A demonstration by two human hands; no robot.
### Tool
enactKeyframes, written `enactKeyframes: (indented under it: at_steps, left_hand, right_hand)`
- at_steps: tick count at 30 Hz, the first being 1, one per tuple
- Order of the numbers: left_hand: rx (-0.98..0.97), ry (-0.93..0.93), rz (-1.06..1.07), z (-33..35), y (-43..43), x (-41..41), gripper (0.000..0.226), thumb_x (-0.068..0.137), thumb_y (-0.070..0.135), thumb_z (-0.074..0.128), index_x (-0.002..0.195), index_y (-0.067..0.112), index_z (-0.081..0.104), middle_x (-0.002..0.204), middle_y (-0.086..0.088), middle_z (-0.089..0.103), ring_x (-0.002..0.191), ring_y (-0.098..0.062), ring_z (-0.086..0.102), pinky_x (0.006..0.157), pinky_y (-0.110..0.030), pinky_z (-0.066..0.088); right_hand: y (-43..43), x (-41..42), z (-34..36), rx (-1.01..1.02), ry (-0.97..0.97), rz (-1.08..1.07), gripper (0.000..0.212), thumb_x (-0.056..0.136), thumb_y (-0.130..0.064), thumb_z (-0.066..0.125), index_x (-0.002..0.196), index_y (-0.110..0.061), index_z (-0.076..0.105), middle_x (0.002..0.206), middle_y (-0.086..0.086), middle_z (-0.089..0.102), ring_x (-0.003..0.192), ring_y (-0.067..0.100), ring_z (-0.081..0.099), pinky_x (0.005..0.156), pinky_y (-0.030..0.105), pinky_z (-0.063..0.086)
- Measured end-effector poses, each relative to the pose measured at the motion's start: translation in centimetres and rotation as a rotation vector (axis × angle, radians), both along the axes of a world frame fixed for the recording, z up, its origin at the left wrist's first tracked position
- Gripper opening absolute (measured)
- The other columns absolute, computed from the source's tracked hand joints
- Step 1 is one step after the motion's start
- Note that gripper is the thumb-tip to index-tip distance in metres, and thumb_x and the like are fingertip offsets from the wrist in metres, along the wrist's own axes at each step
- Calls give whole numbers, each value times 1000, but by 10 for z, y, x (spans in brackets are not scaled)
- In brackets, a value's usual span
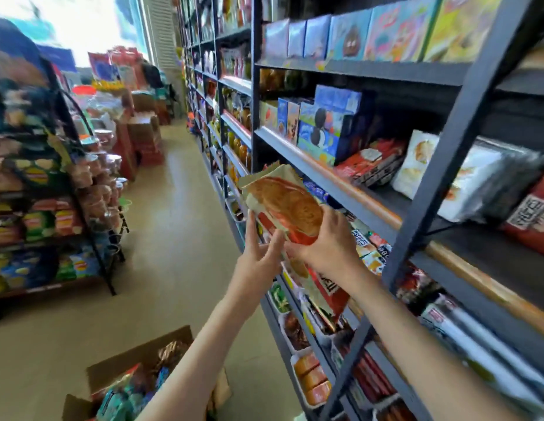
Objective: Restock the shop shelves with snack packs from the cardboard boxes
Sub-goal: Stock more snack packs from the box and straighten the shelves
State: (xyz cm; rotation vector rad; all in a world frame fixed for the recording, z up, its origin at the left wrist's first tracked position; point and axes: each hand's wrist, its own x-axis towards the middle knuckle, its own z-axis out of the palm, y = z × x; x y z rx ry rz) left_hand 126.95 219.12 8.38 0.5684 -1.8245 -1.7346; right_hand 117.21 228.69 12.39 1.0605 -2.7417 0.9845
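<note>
1. A snack pack (285, 205) is being held in the aisle just before the shelf (325, 174), not yet placed.
2. It is being gripped by the right hand (328, 247) and pinched at its edge by the left hand (258, 256).
3. Packs are lying in the open cardboard box (143, 354); restocking is being judged far from complete.

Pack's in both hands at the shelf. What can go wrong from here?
1. The left hand and right hand grip the snack pack only at its lower end; it could slip.
2. The red packs lie loose near the shelf edge; pushing in may knock them off.
3. Open cardboard box on the floor below the arms: trip hazard.
</note>
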Motion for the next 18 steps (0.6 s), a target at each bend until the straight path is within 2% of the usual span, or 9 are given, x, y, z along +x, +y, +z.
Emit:
enactKeyframes:
  at_steps: [3, 6, 8, 10, 11, 13, 14, 16, 18]
  left_hand:
    - [48, 90, -103, 14, 21, -16, 91, 80, 61, 64, 147, 53, 2, 92, -4, 74, 93, -30, 69, 91, -55, 51]
    - [59, 149, -136, 30, 39, -29, 75, 87, 41, 64, 148, 48, 19, 90, -6, 74, 85, -28, 70, 84, -55, 55]
    - [113, 202, -186, 42, 53, -34, 50, 95, 27, 58, 139, 41, 38, 81, -1, 74, 71, -19, 70, 62, -39, 59]
    - [184, 222, -278, 51, 68, -39, 33, 98, 20, 51, 128, 32, 52, 70, 3, 70, 56, -12, 66, 45, -24, 50]
    - [215, 212, -335, 52, 76, -44, 28, 97, 21, 52, 124, 27, 57, 72, 2, 70, 58, -13, 65, 47, -24, 51]
    - [261, 191, -456, 51, 91, -52, 25, 88, 29, 62, 113, 25, 66, 89, -7, 70, 79, -26, 64, 73, -37, 53]
    - [269, 166, -521, 50, 99, -56, 22, 86, 31, 63, 106, 27, 70, 96, -11, 67, 88, -30, 59, 82, -43, 48]
    - [249, 106, -615, 51, 116, -64, 17, 93, 32, 56, 103, 29, 70, 96, -11, 67, 86, -27, 61, 78, -38, 52]
    - [221, 90, -690, 55, 134, -73, 22, 98, 33, 50, 113, 26, 64, 76, -3, 70, 63, -15, 65, 56, -24, 52]
  right_hand:
    - [30, 3, 17, -12, 15, -37, 113, 68, -62, 72, 148, -9, 13, 145, 13, 27, 137, 30, 24, 109, 42, 25]
    - [69, 0, 37, -71, -25, -9, 103, 71, -58, 73, 148, -15, 20, 147, 8, 29, 138, 25, 25, 111, 39, 26]
    - [98, -4, 50, -143, -72, 18, 82, 75, -54, 71, 141, -22, 35, 137, 1, 44, 129, 19, 41, 107, 40, 37]
    - [130, -4, 61, -193, -167, 11, 61, 79, -55, 68, 130, -31, 45, 125, -7, 55, 114, 14, 56, 98, 39, 46]
    - [145, -3, 63, -222, -227, 5, 53, 79, -57, 67, 124, -37, 48, 121, -10, 59, 109, 12, 59, 97, 39, 47]
    - [173, 1, 65, -267, -328, -29, 49, 76, -60, 67, 118, -43, 50, 115, -15, 64, 104, 8, 62, 97, 36, 47]
    - [185, 3, 65, -295, -365, -55, 52, 75, -59, 69, 121, -42, 50, 112, -16, 65, 101, 7, 64, 96, 35, 48]
    - [206, 6, 67, -368, -435, -100, 53, 78, -51, 71, 124, -36, 51, 108, -13, 68, 95, 8, 67, 91, 33, 51]
    - [225, 5, 69, -466, -506, -142, 41, 84, -37, 69, 122, -30, 56, 103, -7, 72, 88, 10, 70, 82, 29, 54]
